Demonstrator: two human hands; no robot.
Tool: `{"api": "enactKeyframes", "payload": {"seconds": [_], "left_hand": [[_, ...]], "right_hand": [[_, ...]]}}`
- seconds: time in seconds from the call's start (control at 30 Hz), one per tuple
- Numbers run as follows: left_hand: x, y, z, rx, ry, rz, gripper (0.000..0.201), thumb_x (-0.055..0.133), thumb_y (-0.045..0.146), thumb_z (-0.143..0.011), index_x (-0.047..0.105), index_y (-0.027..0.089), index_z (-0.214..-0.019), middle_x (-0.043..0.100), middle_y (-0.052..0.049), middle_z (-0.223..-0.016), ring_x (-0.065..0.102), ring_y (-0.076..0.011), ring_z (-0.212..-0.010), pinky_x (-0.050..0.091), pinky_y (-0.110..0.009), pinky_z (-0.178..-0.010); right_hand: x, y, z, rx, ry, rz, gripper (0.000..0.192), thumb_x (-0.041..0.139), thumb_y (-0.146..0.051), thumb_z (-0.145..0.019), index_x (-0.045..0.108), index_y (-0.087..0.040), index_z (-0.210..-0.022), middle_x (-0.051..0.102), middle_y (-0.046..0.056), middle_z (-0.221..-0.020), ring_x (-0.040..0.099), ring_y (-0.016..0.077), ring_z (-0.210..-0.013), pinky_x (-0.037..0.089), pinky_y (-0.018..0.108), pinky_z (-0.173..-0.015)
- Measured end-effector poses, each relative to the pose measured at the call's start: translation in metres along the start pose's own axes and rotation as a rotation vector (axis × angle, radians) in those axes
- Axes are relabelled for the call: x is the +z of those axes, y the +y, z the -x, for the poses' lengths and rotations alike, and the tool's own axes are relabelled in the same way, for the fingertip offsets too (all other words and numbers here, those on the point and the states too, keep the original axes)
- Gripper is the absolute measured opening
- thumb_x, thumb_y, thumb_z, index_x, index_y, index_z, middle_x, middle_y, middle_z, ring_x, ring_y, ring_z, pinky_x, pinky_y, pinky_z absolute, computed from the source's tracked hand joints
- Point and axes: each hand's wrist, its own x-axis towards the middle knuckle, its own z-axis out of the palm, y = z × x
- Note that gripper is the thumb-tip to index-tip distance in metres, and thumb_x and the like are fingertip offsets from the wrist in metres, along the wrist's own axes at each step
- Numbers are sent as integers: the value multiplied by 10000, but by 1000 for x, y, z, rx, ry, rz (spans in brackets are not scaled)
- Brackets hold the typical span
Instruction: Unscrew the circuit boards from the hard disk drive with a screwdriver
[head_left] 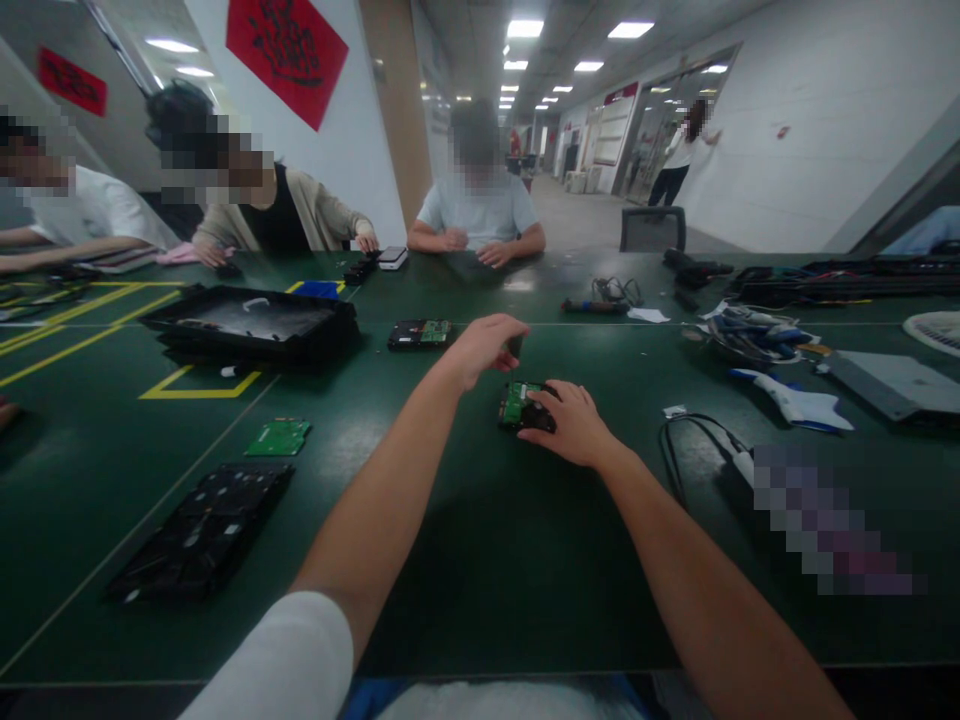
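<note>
A hard drive (517,405) with a green circuit board facing up lies on the dark green table in front of me. My right hand (571,425) grips it from the right side, thumb and fingers on its edges. Just above its far left part, my left hand (491,350) is bent over with the fingers pinched together. A small dark thing shows by those fingertips, too hidden to name. Another hard drive (420,334) lies beyond my left forearm. To the left are a loose green circuit board (277,437) and several black drives (202,530) set side by side.
A black tray stack (255,325) stands at the far left. On the right lie a cable (701,420), a blue-white packet (791,400), a grey metal case (900,385) and a wire bundle (757,335). Co-workers sit across the table; one person stands by the far wall.
</note>
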Motion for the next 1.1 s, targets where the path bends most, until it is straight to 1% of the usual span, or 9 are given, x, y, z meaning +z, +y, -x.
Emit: {"api": "enactKeyframes", "payload": {"seconds": [0.17,0.33,0.47,0.6,0.7,0.83,0.9,1.0,1.1], "left_hand": [[2,3,2,-55,2,71,164,652,330,-881,596,190,-944,673,-44,-889,674,-131,-566,512,-237,-504],[3,6,4,-95,-23,147,148,656,289,-852,626,179,-946,656,-40,-866,698,-143,-588,532,-233,-519],[4,5,4,-131,-42,199,171,609,293,-858,656,147,-934,671,-66,-873,692,-137,-580,519,-224,-505],[5,3,3,-168,-42,242,175,561,331,-871,593,163,-908,700,-82,-868,698,-162,-583,490,-232,-476],[5,1,1,-157,7,196,177,558,349,-860,581,176,-888,716,-90,-893,688,-160,-568,427,-223,-432],[3,0,-1,-65,61,54,209,568,339,-842,669,156,-854,699,-87,-918,649,-121,-524,394,-221,-415],[3,1,-1,-44,70,30,213,575,335,-844,682,153,-873,698,-88,-926,654,-122,-530,395,-220,-414],[4,2,1,-99,8,99,212,573,343,-863,644,161,-945,715,-88,-918,675,-145,-546,412,-227,-417],[6,2,2,-148,-54,188,197,577,355,-876,591,170,-945,734,-99,-932,685,-156,-553,441,-237,-432]], "right_hand": [[2,1,0,16,6,-2,756,564,-782,-863,561,-292,-1438,466,152,-1531,373,401,-1456,253,659,-1193],[4,2,-1,13,15,-5,759,587,-770,-858,558,-285,-1441,465,152,-1538,374,392,-1458,269,639,-1192],[5,1,-2,20,13,-3,758,599,-765,-852,565,-284,-1436,468,151,-1539,374,393,-1457,272,644,-1188],[5,0,-2,24,23,0,756,624,-753,-842,576,-279,-1429,475,152,-1533,380,395,-1451,281,639,-1185],[5,0,-1,26,23,-8,755,628,-754,-839,579,-283,-1426,471,147,-1538,370,395,-1457,285,637,-1183],[5,1,-1,23,23,-15,748,631,-750,-839,577,-289,-1426,475,144,-1536,372,392,-1457,291,639,-1180],[5,1,-2,22,27,-17,752,629,-751,-839,574,-287,-1428,478,148,-1533,375,395,-1454,291,644,-1177],[5,1,-2,22,26,-21,761,626,-757,-834,571,-285,-1429,478,153,-1530,375,400,-1453,290,653,-1172],[5,1,-3,25,25,-21,764,635,-754,-829,571,-284,-1428,472,157,-1533,371,402,-1455,284,658,-1172]]}}
